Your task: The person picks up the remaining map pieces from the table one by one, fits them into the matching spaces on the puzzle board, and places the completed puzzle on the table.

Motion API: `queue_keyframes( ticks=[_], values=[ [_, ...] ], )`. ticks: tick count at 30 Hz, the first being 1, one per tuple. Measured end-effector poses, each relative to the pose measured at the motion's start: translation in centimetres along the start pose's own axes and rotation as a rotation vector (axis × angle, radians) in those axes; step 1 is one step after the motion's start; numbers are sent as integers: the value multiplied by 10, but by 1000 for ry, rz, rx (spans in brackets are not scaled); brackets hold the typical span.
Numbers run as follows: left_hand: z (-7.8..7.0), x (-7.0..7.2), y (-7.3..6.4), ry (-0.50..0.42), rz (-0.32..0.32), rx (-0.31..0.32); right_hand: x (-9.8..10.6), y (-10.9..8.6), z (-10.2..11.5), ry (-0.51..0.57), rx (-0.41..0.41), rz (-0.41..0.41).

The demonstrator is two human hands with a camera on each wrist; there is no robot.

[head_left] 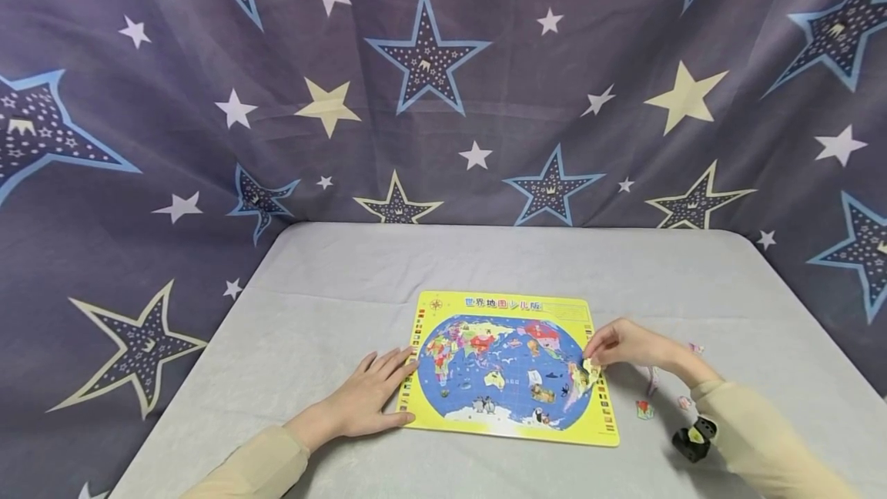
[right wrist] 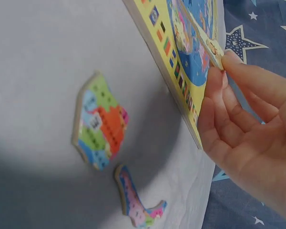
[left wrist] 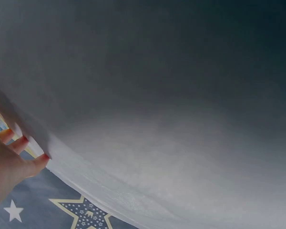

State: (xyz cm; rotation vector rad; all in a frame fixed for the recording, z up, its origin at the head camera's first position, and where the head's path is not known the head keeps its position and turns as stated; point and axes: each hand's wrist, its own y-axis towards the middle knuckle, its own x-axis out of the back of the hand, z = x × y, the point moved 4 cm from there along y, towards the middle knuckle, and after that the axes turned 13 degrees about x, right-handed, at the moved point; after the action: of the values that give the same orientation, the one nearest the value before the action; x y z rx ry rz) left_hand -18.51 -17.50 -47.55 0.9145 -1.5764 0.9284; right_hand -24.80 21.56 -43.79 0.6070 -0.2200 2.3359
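A yellow-bordered world map puzzle board (head_left: pixel 513 439) lies flat on the grey cloth. My left hand (head_left: pixel 370 395) rests at its left edge with the fingers spread and fairly straight, some fingertips on the yellow border. In the left wrist view this hand (left wrist: pixel 9 162) shows only partly, at the left side. Over the board's right edge, my right hand (head_left: pixel 627 345) pinches a pale yellow puzzle piece (head_left: pixel 591 368) between thumb and finger. The right wrist view shows that piece (right wrist: pixel 212 47) tilted above the map, edge toward the camera, with the right hand's (right wrist: pixel 257 114) other fingers curled near the border.
Several loose puzzle pieces lie right of the board, including a red and green one (right wrist: pixel 102 121) and a pink, boot-shaped one (right wrist: pixel 136 198). A black device (head_left: pixel 693 441) is beside the right sleeve. A star-patterned curtain (head_left: pixel 430 137) hangs behind the cloth-covered table (head_left: pixel 346 268).
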Motion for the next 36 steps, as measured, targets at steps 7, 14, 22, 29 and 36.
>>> queue_keyframes(
  ticks=[7,14,22,29,36],
  values=[
    [0,0,0,5,-3,-7,-6,1,-2,47,9,27],
    [-1,1,-1,-4,-6,-11,-12,4,-3,49,39,52],
    [-1,0,-1,1,4,-5,-20,7,0,42,92,72],
    [0,0,0,0,2,-2,-22,8,2,35,105,69],
    [-1,1,0,-5,8,-4,-24,6,4,4,122,66]
  ],
)
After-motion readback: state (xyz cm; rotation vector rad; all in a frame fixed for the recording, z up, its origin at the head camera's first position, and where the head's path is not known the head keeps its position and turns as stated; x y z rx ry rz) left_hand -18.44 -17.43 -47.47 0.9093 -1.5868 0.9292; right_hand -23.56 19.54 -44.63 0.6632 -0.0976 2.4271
